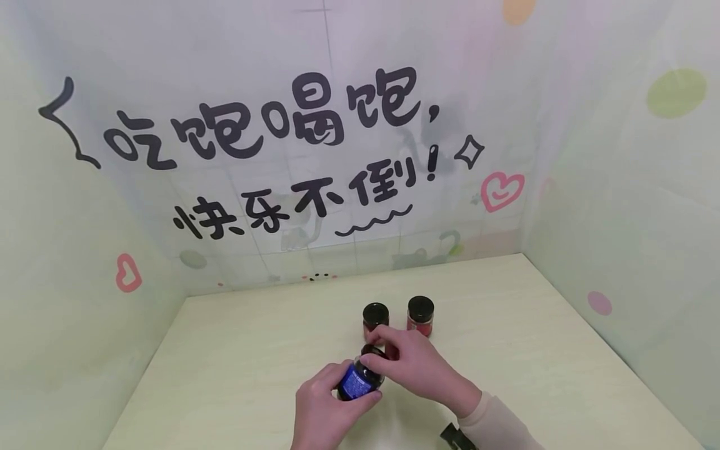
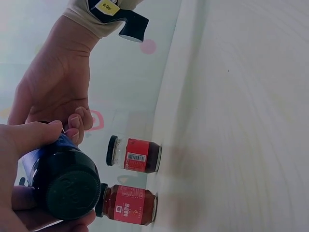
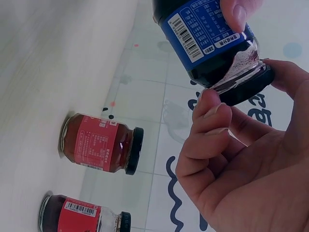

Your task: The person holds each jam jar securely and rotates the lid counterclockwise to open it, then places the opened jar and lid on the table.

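My left hand (image 1: 323,406) grips a dark glass jar (image 1: 357,382) with a blue label, tilted above the table. Its dark base (image 2: 72,193) faces the left wrist camera. At the other end, my right hand (image 1: 424,369) pinches the black lid (image 3: 248,87) between thumb and fingertips. A crinkled, whitish translucent film (image 3: 241,63) clings to the jar's neck beside the lid. Just beyond the hands stand two upright jars with red labels and black lids: a left one (image 3: 96,144), partly covered by my right hand in the head view, and a right one (image 1: 420,317).
The pale wood-look table (image 1: 236,362) meets printed curtains on three sides. Large dark lettering (image 1: 225,131) covers the back curtain (image 1: 253,50). A black strapped device (image 1: 458,436) hangs at my right wrist, beside the beige sleeve (image 1: 497,425).
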Demonstrator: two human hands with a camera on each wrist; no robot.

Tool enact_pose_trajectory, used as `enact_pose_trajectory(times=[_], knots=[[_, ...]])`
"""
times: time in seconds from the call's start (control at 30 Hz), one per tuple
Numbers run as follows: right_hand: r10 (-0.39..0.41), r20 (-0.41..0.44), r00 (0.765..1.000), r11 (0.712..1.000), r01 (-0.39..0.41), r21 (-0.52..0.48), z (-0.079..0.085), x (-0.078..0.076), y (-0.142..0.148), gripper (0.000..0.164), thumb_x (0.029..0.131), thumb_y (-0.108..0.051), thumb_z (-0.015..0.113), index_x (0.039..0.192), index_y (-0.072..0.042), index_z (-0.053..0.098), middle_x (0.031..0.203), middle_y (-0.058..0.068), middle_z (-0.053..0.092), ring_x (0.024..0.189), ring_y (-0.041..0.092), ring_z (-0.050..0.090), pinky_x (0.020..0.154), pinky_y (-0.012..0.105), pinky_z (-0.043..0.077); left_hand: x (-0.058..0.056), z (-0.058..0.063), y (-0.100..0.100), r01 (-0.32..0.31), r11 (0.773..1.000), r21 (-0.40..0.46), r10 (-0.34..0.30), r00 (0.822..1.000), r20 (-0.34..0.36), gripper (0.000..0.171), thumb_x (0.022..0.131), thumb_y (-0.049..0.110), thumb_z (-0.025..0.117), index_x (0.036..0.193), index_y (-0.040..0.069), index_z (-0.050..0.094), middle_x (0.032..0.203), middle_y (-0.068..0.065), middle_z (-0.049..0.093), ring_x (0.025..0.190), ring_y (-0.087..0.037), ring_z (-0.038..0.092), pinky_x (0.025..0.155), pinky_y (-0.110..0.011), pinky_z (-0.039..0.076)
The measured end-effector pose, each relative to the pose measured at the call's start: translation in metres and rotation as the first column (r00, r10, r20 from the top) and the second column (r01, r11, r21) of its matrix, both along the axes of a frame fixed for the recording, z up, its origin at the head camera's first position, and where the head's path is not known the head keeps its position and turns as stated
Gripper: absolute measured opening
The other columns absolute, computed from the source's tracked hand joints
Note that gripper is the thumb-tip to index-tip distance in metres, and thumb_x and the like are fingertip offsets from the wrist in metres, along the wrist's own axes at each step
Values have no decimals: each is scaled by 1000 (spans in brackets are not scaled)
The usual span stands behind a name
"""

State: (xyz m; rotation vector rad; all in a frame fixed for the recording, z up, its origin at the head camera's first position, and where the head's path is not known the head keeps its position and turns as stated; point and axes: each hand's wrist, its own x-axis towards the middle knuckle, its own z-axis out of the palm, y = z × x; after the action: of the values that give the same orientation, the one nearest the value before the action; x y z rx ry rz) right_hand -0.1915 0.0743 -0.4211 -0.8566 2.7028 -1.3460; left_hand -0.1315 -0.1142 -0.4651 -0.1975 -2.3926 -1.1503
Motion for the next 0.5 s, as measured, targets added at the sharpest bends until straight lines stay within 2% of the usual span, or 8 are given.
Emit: enact_pose_trajectory(times=[0.23, 0.5], knots=[[25, 7, 1000, 1000, -25, 4, 0, 0, 1, 20, 94, -49, 67, 105, -32, 65, 61, -10, 51, 55, 5, 47, 52, 24, 41, 0, 0, 0, -12, 1000, -8, 13, 999, 45, 51, 62, 49, 94, 105, 27, 77, 88, 23, 67, 80, -1, 64, 68, -25, 52], [32, 20, 999, 999, -33, 15, 1, 0, 2, 23, 95, -50, 65, 108, -31, 65, 63, -10, 53, 56, 5, 48, 52, 24, 41, 0, -1, 0, -9, 1000, 1, 9, 998, 63, 51, 64, 51, 93, 106, 27, 78, 88, 22, 68, 81, -2, 63, 68, -25, 51]])
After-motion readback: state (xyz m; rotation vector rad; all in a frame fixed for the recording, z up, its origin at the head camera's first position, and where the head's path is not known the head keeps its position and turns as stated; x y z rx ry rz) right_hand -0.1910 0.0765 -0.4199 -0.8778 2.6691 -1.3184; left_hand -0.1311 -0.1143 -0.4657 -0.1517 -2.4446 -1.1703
